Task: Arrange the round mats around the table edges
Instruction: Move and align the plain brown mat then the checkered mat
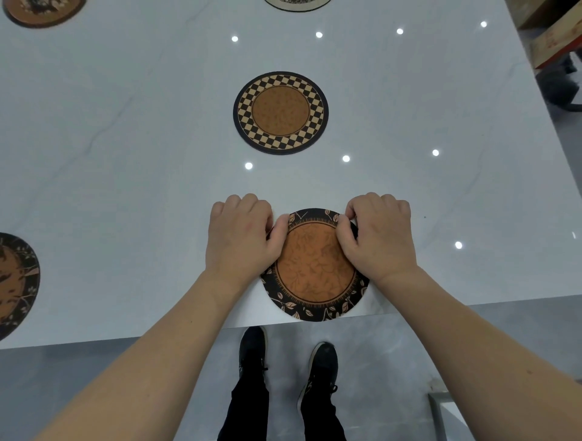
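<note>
A round brown mat with a black leaf-patterned rim (315,270) lies at the near edge of the white marble table (126,157), its front slightly overhanging. My left hand (239,239) pinches its upper left rim and my right hand (378,236) pinches its upper right rim. A round mat with a black-and-tan checkered border (281,112) lies flat further in, near the table's middle. Another dark leafy mat (15,283) sits at the left, cut off by the frame. Two more mats, a brown one (44,11) and a pale one (297,3), show partly at the far side.
The table's near edge runs just below the held mat, above my two black shoes (283,355) on the grey floor. The table's right edge slants down the right side, with wooden boxes (551,37) beyond it. Ceiling lights reflect as bright dots on the tabletop.
</note>
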The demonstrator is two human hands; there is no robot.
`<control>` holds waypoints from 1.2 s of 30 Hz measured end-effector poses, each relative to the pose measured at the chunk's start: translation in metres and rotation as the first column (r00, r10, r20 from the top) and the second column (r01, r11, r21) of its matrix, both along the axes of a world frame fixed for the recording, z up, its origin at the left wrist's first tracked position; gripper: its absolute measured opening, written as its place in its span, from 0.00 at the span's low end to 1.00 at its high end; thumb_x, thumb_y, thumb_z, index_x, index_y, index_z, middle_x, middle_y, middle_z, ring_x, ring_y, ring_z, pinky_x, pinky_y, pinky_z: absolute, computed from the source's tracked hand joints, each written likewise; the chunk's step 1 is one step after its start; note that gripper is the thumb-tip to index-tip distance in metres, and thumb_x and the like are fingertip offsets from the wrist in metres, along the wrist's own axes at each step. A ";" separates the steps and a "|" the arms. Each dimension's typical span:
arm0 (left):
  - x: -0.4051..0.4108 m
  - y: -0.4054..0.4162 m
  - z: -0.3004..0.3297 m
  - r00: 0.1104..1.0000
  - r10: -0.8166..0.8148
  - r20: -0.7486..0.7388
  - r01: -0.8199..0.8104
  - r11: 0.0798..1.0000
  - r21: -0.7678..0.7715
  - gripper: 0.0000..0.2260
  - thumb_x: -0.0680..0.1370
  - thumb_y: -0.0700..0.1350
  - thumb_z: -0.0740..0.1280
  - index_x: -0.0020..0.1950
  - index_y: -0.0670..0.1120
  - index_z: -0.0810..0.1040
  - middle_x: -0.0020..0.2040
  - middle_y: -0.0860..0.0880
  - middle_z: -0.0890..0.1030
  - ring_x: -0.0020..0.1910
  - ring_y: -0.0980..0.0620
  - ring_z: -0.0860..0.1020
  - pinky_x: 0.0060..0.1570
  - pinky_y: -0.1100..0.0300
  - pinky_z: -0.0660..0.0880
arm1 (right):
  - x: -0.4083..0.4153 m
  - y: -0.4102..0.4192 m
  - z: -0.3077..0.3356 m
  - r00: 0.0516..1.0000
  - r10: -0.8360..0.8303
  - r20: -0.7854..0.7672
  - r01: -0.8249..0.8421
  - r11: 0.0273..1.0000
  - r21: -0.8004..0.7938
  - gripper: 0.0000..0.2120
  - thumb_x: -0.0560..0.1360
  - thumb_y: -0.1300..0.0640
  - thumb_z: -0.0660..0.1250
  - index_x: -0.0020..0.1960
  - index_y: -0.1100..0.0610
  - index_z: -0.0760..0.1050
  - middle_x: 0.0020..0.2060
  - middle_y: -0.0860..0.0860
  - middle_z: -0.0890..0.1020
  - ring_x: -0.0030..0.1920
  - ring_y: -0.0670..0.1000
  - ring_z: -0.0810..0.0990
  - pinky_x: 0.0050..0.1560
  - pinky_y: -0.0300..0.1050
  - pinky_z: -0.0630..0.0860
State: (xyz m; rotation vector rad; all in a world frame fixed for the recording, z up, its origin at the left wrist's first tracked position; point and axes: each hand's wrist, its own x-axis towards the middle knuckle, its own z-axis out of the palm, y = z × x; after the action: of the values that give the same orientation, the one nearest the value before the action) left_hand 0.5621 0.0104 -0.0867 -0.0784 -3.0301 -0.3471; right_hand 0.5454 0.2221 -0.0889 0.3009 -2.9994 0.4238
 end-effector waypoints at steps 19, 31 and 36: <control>0.004 -0.004 0.003 0.995 -0.087 0.057 0.080 0.990 0.114 0.08 0.77 0.45 0.59 0.43 0.44 0.74 0.42 0.47 0.73 0.42 0.45 0.69 0.47 0.51 0.65 | -0.001 0.000 -0.003 1.000 -0.010 0.018 0.010 1.000 -0.005 0.14 0.78 0.52 0.60 0.36 0.57 0.70 0.34 0.52 0.73 0.37 0.56 0.71 0.46 0.51 0.63; 0.004 -0.004 0.003 0.995 -0.083 0.051 0.079 0.993 0.089 0.06 0.78 0.42 0.59 0.45 0.42 0.73 0.43 0.44 0.72 0.42 0.45 0.68 0.46 0.51 0.63 | -0.004 0.003 -0.003 0.998 -0.018 0.062 0.026 0.992 -0.126 0.14 0.78 0.50 0.61 0.37 0.56 0.70 0.34 0.50 0.73 0.38 0.54 0.71 0.49 0.51 0.65; 0.003 -0.004 0.001 0.995 -0.083 0.046 0.078 0.992 0.101 0.05 0.79 0.42 0.60 0.46 0.42 0.74 0.44 0.44 0.72 0.43 0.45 0.69 0.46 0.52 0.62 | -0.003 0.003 -0.004 0.997 -0.038 0.061 0.045 0.993 -0.111 0.14 0.78 0.50 0.61 0.37 0.56 0.71 0.35 0.51 0.74 0.39 0.55 0.72 0.49 0.53 0.66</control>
State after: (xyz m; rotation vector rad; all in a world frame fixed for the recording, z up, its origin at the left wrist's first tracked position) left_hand 0.5650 0.0059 -0.0860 -0.1887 -3.0590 -0.5123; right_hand 0.5423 0.2251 -0.0926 0.2201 -3.0179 0.6049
